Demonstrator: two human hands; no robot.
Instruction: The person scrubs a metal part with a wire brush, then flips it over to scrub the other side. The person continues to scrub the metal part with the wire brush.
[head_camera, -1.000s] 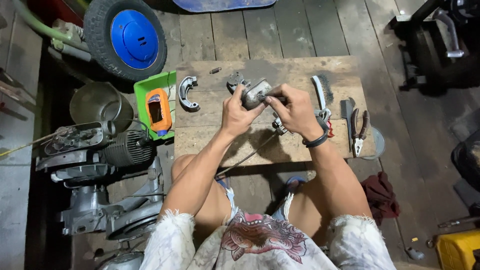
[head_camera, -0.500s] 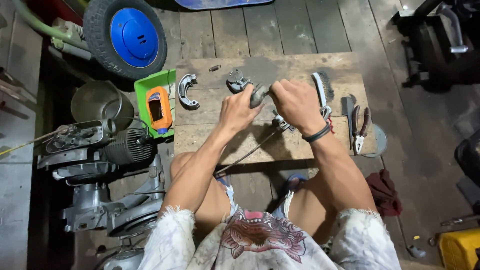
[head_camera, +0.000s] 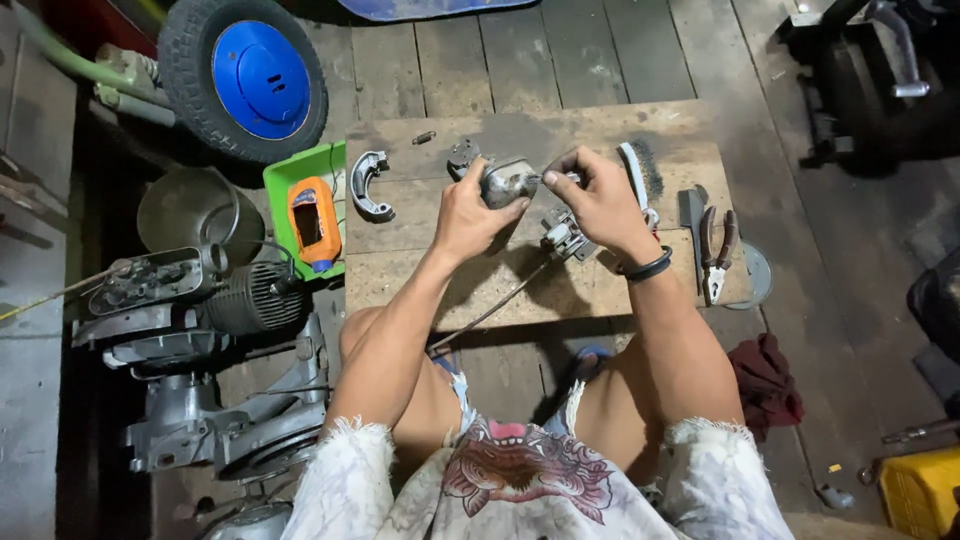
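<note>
The small grey metal part (head_camera: 505, 183) sits above the far middle of the wooden board (head_camera: 600, 290), lifted off its surface and held between both hands. A second ago it was gripped the same way; half a second ago the right hand (head_camera: 598, 200) had rolled over it and hid most of it, and now that hand has drawn back to the right, so the rounded body shows again. That reads as one working stroke finished and the part exposed for the next.

The left hand (head_camera: 465, 212) wraps the part from the near left side, thumb and fingers closed round its body. The right hand is pinched narrow at the part's right end, fingertips closed on something thin and dark that may be a small tool or pin; the view is too coarse to tell.

Around the board, from big to small: the blue-hubbed wheel (head_camera: 245, 78) far left, the engine block (head_camera: 190, 300) left, the green tray (head_camera: 290, 185), the wire brush (head_camera: 640, 172), the pliers (head_camera: 716, 255), and the curved brake shoe (head_camera: 370, 185).
</note>
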